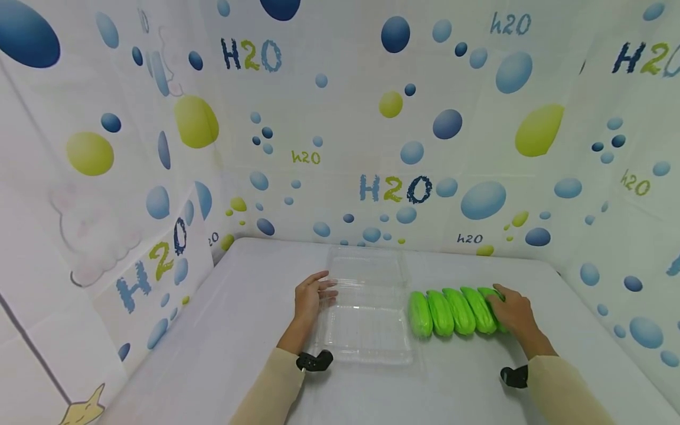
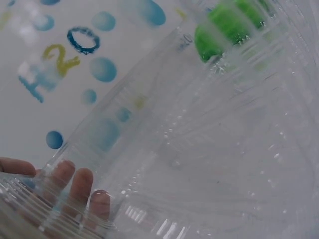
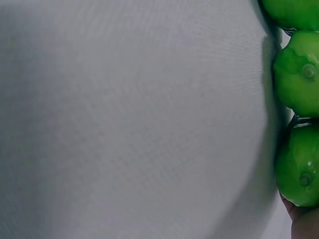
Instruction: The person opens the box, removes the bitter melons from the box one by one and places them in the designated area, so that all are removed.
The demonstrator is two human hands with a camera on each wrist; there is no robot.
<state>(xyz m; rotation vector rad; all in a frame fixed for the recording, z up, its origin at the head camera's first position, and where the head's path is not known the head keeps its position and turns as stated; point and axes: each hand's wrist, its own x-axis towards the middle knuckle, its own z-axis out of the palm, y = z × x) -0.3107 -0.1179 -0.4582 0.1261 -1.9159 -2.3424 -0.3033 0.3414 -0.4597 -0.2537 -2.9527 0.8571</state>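
Observation:
A clear plastic clamshell container (image 1: pixel 366 330) lies unfolded on the white table, its lid (image 1: pixel 366 262) towards the back wall. At its left side my left hand (image 1: pixel 310 298) touches the plastic with spread fingers; in the left wrist view several fingertips (image 2: pixel 81 186) show through the clear wall. To the container's right lie several glossy green oblong vegetables (image 1: pixel 440 313), side by side in a row. My right hand (image 1: pixel 514 310) holds the rightmost one and partly covers it. In the right wrist view, rounded ends with small nubs (image 3: pixel 304 72) show, and a bit of my hand (image 3: pixel 305 224) touches the lowest one.
The white table (image 1: pixel 212 354) meets a wall sheet (image 1: pixel 340 118) printed with blue and green drops and H2O lettering at the back. The same sheet hangs at the left and right. Black wrist devices (image 1: pixel 314 360) sit at both cuffs.

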